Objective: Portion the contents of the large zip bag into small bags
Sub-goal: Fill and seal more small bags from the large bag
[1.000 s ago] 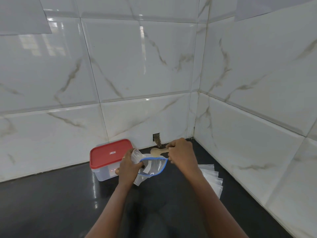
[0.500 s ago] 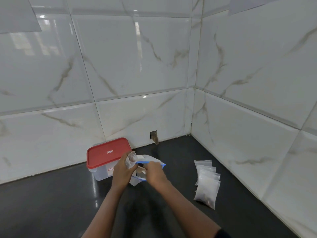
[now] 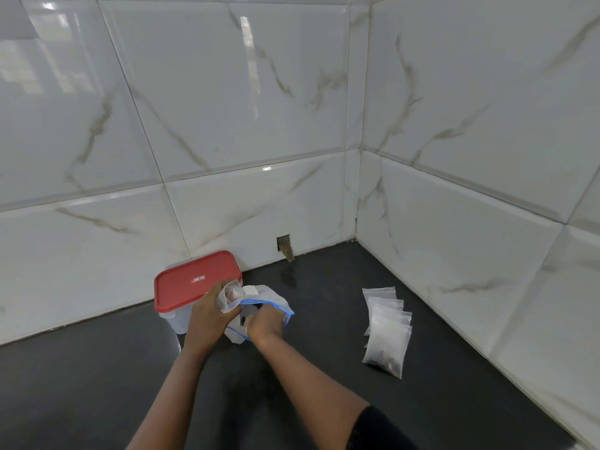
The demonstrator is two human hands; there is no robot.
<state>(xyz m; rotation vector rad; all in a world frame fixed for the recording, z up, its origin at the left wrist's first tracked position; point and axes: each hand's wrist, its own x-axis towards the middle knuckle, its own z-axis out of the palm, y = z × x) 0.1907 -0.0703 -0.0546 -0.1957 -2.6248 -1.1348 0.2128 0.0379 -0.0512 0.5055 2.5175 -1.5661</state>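
Observation:
The large zip bag [image 3: 274,302], clear with a blue zip edge, lies on the black counter in front of the red-lidded box. My left hand [image 3: 207,319] grips an empty small clear bag [image 3: 229,298] against the large bag's left rim. My right hand [image 3: 264,324] reaches down into the large bag's mouth with its fingers curled. The wooden spoon it held a second ago is hidden inside the bag. Several filled small bags [image 3: 386,332] lie overlapped on the counter to the right.
A clear plastic box with a red lid [image 3: 194,280] stands against the back wall, just behind my left hand. Tiled walls meet in a corner at the back right. The black counter [image 3: 324,319] separates the large bag from the filled bags.
My right hand came down from above the bag, where it held the spoon, and dipped into the large bag's mouth. The view shifted, uncovering the pile of filled bags.

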